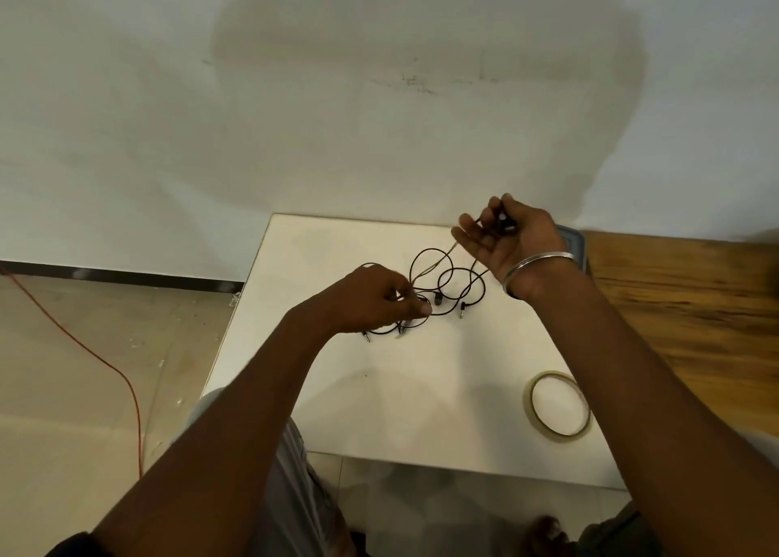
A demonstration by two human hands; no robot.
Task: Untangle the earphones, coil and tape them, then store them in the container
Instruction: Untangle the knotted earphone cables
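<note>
**Both hands on the tangled earphones**

The earphones [447, 281] are a black tangle of thin cable, looped over itself several times above the far half of the white worktop [379, 400]. Part of the tangle hangs between the two hands. A jack plug [462, 313] dangles at the lower edge of the loops, and two more cable ends [367, 337] hang just below the left hand.

The left hand [379, 297] is knuckles up, its fingers curled in and its fingertips pinching the cable at the left side of the tangle. The right hand [506, 236] is raised higher and farther away, palm turned up. Its thumb and nearest fingers are closed on a small dark bunch that looks like the earbuds, with the cable running down from it into the loops. Its other fingers stretch loosely to the left. A metal bangle [539, 266] sits on the right wrist.

Behind the right wrist, a grey-blue corner of the container [574, 242] shows at the far right edge of the worktop; the rest is hidden by the hand. A roll of clear tape [558, 405] lies flat on the worktop near its right front corner, partly under the right forearm and well apart from the earphones.

A wooden table [683, 312] adjoins the worktop on the right. A red cord [105, 364] trails across the floor on the left.
</note>
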